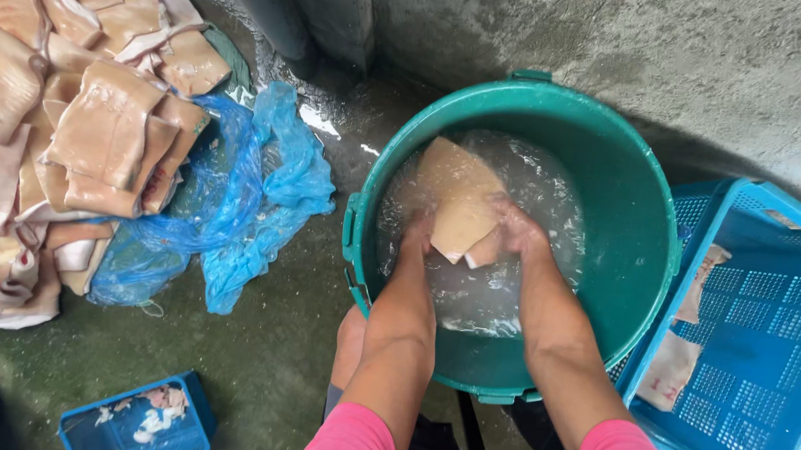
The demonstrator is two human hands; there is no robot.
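A green bucket stands in front of me, partly filled with cloudy water. Both my hands are in it, gripping one pale, tan slab of pork skin that sticks up out of the water. My left hand holds its lower left edge. My right hand holds its lower right edge. My fingers are partly under water and behind the slab.
A heap of similar pork skin pieces lies at the left on a blue plastic bag. A blue perforated crate at the right holds two pieces. A small blue tray with scraps sits on the wet concrete floor.
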